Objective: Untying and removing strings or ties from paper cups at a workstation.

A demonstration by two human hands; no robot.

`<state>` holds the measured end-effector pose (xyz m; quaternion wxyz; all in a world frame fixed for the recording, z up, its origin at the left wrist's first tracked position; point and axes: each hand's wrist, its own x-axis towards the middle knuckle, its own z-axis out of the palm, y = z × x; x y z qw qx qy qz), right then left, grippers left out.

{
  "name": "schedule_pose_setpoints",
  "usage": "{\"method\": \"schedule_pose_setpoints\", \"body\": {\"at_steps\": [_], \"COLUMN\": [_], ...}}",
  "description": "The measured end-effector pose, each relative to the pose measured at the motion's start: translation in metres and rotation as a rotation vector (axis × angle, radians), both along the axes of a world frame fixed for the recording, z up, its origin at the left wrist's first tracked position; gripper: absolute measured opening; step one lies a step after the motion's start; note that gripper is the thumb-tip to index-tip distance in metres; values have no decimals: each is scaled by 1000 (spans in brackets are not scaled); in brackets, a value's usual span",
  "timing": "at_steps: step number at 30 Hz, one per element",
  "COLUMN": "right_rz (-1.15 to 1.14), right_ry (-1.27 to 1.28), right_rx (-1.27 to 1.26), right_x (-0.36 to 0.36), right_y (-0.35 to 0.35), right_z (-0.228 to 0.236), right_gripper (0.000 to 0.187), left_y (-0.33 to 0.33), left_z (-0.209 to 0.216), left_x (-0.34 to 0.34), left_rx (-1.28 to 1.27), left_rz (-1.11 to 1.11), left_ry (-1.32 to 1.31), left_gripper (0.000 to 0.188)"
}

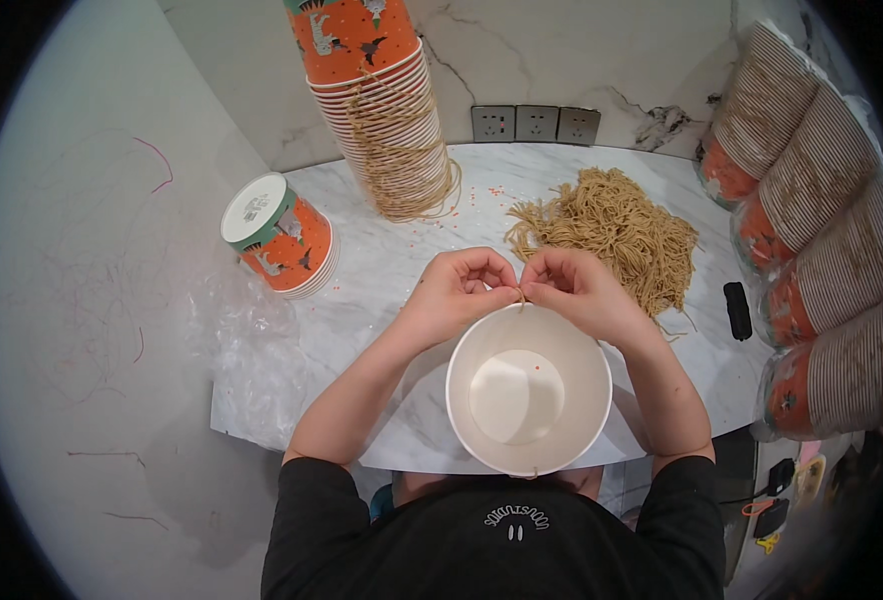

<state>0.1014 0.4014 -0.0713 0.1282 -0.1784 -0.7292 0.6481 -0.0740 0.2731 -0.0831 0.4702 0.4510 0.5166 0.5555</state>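
Observation:
A white-walled paper bucket stands mouth up on the near side of the table, in front of my body. At its far rim, my left hand and my right hand meet with fingers pinched. Between the fingertips a short bit of tan cord shows at the rim; most of it is hidden. Another bit of cord sits at the near rim. A tiny orange dot lies on the bucket's floor. Just beyond my right hand is a heap of tan cords.
A tall stack of orange paper buckets with cords hanging on it stands at the back. A shorter upside-down stack is left of it, near crumpled clear plastic. Wrapped bucket stacks line the right side, beside a black object.

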Motion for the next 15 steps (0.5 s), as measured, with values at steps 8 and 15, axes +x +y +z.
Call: {"method": "schedule_pose_setpoints", "body": {"at_steps": [8, 15], "right_rz": [-9, -23], "right_ry": [8, -43], "right_rx": [39, 20], "right_x": [3, 2], "right_y": [-8, -8], "right_z": [8, 8], "right_gripper": [11, 12], "left_y": [-2, -4], "left_z": [0, 6], "left_x": [-1, -1], "left_rx": [-31, -58], "left_rz": [48, 49], "left_ry": [47, 21], "left_gripper": [9, 13]}}
